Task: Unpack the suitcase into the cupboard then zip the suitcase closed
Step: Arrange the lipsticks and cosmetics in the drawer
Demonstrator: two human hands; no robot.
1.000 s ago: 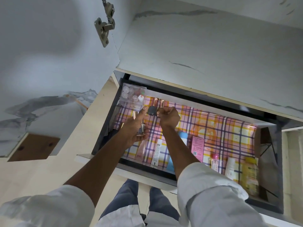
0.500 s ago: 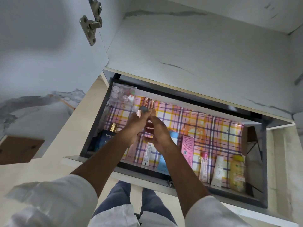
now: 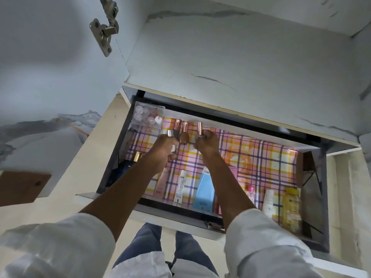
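The cupboard drawer (image 3: 313, 197) is pulled out, lined with pink and yellow plaid paper. Two small bottles with rose-gold caps (image 3: 177, 124) stand at its back left. My right hand (image 3: 206, 145) grips a third rose-gold-capped bottle (image 3: 199, 128) upright beside them. Just left of it, my left hand (image 3: 162, 149) holds a small silver-capped bottle (image 3: 172, 133). The suitcase is out of view.
A clear box of small jars (image 3: 147, 117) sits in the drawer's back left corner. Along the front lie a dark perfume box (image 3: 128, 167), a white tube (image 3: 180, 185), a blue box (image 3: 204, 189), a white bottle (image 3: 269, 201) and a yellow bottle (image 3: 292, 207). The cupboard door's hinge (image 3: 104, 31) hangs at upper left.
Both hands have moved apart and toward the drawer's back. My right hand now holds a third rose-gold-capped bottle upright beside the two standing there.
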